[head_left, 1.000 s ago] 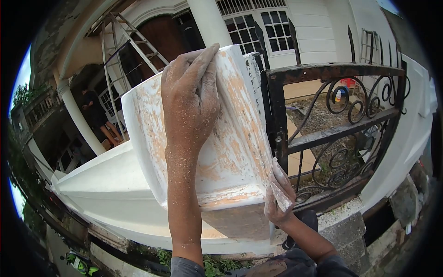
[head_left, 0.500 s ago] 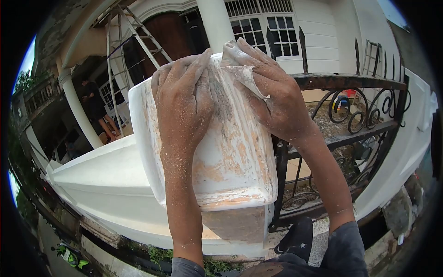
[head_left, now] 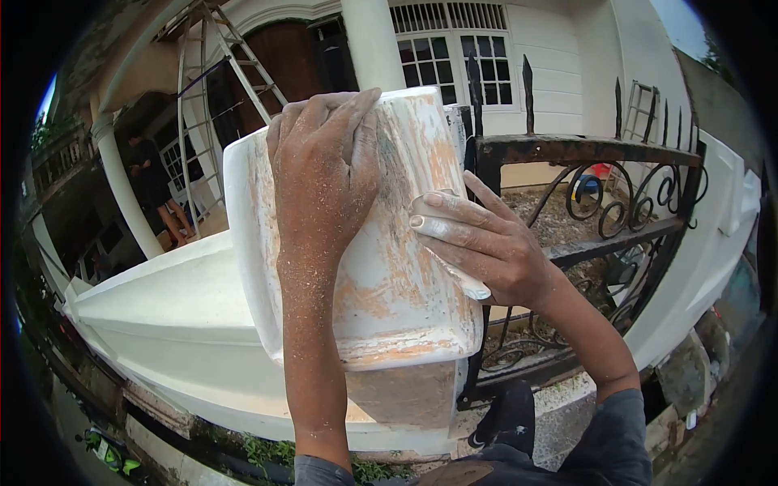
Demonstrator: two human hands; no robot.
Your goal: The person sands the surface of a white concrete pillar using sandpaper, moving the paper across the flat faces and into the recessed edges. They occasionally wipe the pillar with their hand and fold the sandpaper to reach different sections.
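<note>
A white pillar cap with worn orange and grey patches stands in front of me, its surface streaked. My left hand lies over its upper left part, dusty, with the fingers bent together over the far edge; whether anything is under them is hidden. At the cap's right edge, my right hand is closed round a folded piece of sandpaper, whose pale edge shows below the fingers. White dust coats the fingertips of that hand.
A black iron gate with spikes and scrolls adjoins the cap on the right. A white wall runs left. Behind are a metal ladder, a white column and a person at the far left.
My right hand has moved from the cap's far edge down and toward its right side, with the sandpaper. My left hand has stayed in nearly the same place on the cap.
</note>
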